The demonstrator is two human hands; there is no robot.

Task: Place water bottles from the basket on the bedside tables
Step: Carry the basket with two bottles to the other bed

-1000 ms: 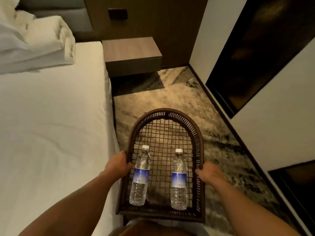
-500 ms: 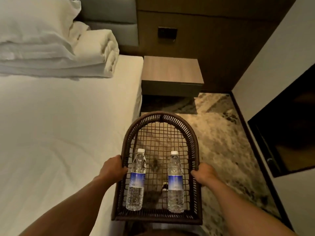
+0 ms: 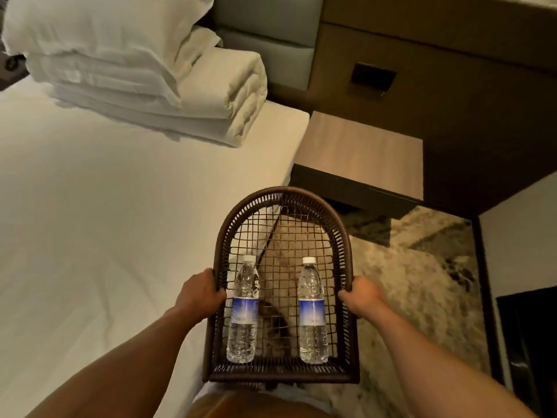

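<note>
I carry a dark brown wicker basket (image 3: 284, 197) in front of me. My left hand (image 3: 201, 292) grips its left rim and my right hand (image 3: 361, 294) grips its right rim. Two clear water bottles with white caps and blue labels lie inside, caps pointing away from me: the left bottle (image 3: 243, 310) and the right bottle (image 3: 312, 312), side by side and apart. A wooden bedside table (image 3: 360, 152) with a bare top stands just beyond the basket, beside the bed.
A white bed (image 3: 105, 212) fills the left, with folded duvets and a pillow (image 3: 144, 64) stacked near the headboard. A dark wood wall panel with a switch plate (image 3: 372, 76) rises behind the table. Patterned carpet (image 3: 422, 282) runs on the right, bounded by a white wall.
The bedside table and stacked bedding have grown larger and nearer as I walked along the bed. My hands kept the same hold on the basket; the bottles stayed in place.
</note>
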